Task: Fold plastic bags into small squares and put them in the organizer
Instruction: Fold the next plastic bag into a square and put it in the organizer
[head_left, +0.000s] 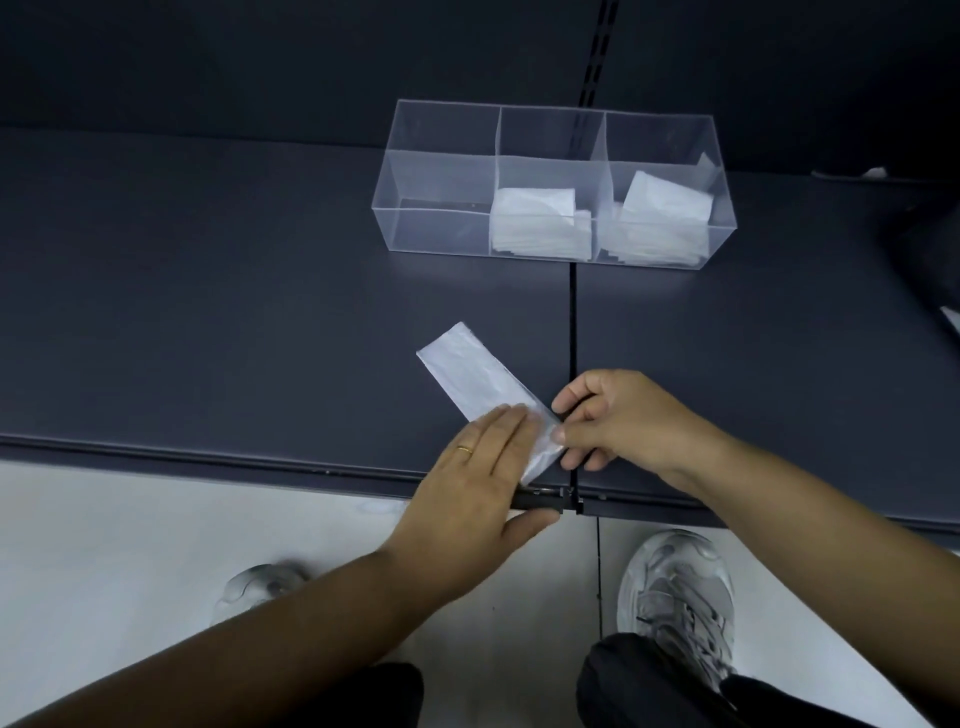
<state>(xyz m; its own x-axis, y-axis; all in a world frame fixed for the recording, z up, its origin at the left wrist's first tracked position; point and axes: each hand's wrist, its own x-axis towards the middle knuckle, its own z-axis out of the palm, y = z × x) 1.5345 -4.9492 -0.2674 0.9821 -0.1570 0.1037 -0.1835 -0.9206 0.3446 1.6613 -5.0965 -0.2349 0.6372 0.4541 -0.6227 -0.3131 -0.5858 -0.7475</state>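
A white plastic bag (470, 369), folded into a long narrow strip, lies slantwise on the dark shelf near its front edge. My left hand (480, 478) rests flat on the strip's near end, fingers together, a ring on one finger. My right hand (618, 415) pinches the strip's near right corner between thumb and fingers. Behind stands a clear organizer (441, 182) with three compartments. The left one holds nothing; the middle holds folded white bags (540, 223), and the right holds more folded bags (660, 218).
The dark shelf (234, 312) has a black seam (573, 322) running front to back beside my right hand. A dark object (930, 260) sits at the far right edge. Below the shelf's front edge are pale floor and my two grey shoes (680, 597).
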